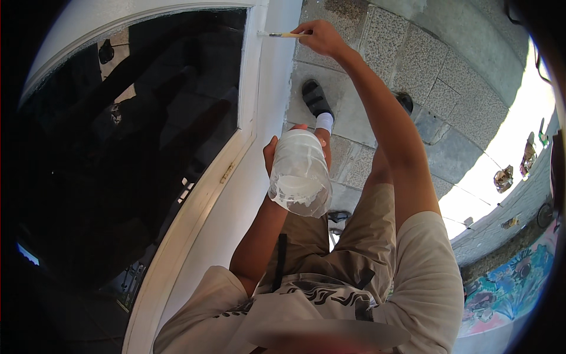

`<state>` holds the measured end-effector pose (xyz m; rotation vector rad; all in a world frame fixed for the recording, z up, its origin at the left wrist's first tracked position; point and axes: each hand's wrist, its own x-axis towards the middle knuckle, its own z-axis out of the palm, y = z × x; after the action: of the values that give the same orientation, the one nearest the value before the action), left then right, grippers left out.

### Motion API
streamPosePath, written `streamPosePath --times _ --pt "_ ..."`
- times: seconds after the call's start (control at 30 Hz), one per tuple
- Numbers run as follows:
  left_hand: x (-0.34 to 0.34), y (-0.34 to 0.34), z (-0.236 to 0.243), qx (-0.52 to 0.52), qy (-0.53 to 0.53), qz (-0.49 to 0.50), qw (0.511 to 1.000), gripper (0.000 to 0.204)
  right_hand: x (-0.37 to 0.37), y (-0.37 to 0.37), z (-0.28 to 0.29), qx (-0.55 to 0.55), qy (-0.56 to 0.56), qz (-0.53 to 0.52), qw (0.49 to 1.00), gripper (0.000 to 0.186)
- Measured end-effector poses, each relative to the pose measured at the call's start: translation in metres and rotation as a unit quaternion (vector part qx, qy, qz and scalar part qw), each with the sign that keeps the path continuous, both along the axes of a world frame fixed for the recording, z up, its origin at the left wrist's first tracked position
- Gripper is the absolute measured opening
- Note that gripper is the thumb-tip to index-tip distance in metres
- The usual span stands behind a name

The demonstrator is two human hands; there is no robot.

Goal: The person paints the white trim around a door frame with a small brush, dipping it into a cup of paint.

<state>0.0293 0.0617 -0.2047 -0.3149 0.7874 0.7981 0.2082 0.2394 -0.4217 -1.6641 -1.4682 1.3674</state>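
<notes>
Head view is showing my right hand [318, 36] pinching a thin paintbrush with a pale wooden handle and white-loaded bristles [282, 35], the tip touching the white-painted frame edge [259, 71] beside the dark glass pane [135, 147]. My left hand [289, 147] is closing its grip around a cut-open clear plastic bottle coated inside with white paint [299, 174], holding it tilted with the open mouth facing me, just off the frame and above my beige trousers [348, 236].

I am judging the risks like this: the bristles are working right beside the glass, so a small wobble could be smearing white onto the pane. The bottle is leaning, and paint could be running over its ragged rim onto my trousers or the paving. My right arm is stretched far out, which could be making the stroke unsteady.

Below, grey stone paving slabs [413, 53] are lying in sunlight, with my black sandal and white sock [318, 106] on them. Dark reflections are filling the glass. A colourful mural [513, 283] is showing at the far right.
</notes>
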Motion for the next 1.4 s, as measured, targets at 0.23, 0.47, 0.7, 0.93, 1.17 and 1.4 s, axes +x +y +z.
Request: streamPosePath --times 0.23,0.47,0.7,0.93,1.17,1.4 --pt "0.003 0.001 0.000 -0.010 -0.003 0.003 1.000 0.062 0.053 0.060 -0.025 0.042 -0.015 -0.065 0.997 0.033" --pt "-0.004 -0.002 0.003 -0.017 -0.014 0.019 1.000 0.061 0.017 0.027 -0.009 -0.088 0.182 -0.083 0.976 0.036" --pt "-0.005 -0.007 -0.005 -0.006 -0.031 0.015 0.999 0.061 0.009 0.012 -0.014 -0.037 0.111 -0.211 0.971 0.037" --pt "-0.006 -0.006 -0.001 -0.006 -0.041 0.025 0.999 0.059 0.019 0.016 0.005 -0.084 0.312 -0.180 0.929 0.036" --pt "-0.007 -0.007 -0.004 -0.001 -0.034 0.009 0.999 0.060 0.040 0.053 -0.016 -0.138 0.271 -0.077 0.949 0.035" --pt "-0.011 -0.012 -0.005 0.000 -0.027 0.018 0.999 0.060 0.041 0.038 -0.025 -0.128 0.337 -0.129 0.924 0.037"
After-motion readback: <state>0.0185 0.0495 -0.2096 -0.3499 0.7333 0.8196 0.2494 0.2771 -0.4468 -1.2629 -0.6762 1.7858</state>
